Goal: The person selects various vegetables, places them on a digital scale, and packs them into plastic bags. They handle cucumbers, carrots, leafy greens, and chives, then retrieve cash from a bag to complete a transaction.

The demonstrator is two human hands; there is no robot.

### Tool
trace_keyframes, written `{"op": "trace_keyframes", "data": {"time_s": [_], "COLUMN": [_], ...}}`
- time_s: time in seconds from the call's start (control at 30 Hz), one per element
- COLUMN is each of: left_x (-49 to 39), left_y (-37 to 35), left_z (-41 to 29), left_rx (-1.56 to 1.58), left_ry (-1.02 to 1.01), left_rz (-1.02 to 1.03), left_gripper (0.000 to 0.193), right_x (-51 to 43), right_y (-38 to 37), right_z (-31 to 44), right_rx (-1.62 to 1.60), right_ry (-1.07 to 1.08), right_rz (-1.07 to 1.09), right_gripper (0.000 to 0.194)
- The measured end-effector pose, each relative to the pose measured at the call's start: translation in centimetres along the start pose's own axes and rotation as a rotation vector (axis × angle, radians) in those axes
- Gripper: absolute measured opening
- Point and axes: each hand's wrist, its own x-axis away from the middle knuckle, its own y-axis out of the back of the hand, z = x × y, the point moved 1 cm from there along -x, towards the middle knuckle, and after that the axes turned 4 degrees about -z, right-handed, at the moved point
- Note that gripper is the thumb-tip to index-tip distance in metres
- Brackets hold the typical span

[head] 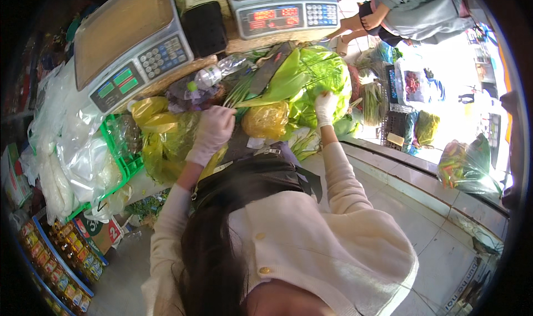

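Note:
My left hand [214, 126], in a thin white glove, is curled beside the pale ends of some spring onions [239, 93]. Whether its fingers grip anything is hidden. The tip of a long, broad green leaf [287, 80] reaches close to them. My right hand [326, 107], also gloved, has its fingers bent into a big bunch of leafy greens [318, 76]. Between my hands sits a tied yellow plastic bag [266, 119] with contents I cannot make out. A larger yellow bag [166, 137] lies under and left of my left hand.
Two digital scales [143, 62] [287, 18] stand behind the produce, with a plastic bottle [218, 71] in front. Clear bags [83, 166] and a green basket [125, 157] are at left. A person [420, 10] is at upper right. A tiled ledge [408, 170] runs along the right.

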Motion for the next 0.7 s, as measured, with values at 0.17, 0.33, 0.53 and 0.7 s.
{"op": "trace_keyframes", "data": {"time_s": [0.17,0.33,0.53,0.7], "left_x": [-5.5,-8.0,-8.7,-11.5], "left_y": [-10.0,-13.0,-6.1,-5.4], "left_z": [-0.3,0.2,-2.8,-14.6], "left_rx": [-0.391,-0.661,-0.532,0.476], "left_ry": [-0.127,-0.085,0.397,0.229], "left_rz": [0.021,0.237,-0.117,-0.381], "left_gripper": [0.055,0.022,0.029,0.024], "right_x": [2.6,1.1,-3.3,-3.8], "right_y": [-3.0,-2.0,10.1,19.8], "right_z": [-3.1,-1.2,-0.6,4.7], "right_rx": [-0.041,-0.333,-1.454,-1.398], "right_ry": [0.137,0.288,-0.328,0.139], "right_rz": [0.356,0.247,0.362,0.951], "right_gripper": [0.020,0.020,0.028,0.033]}}
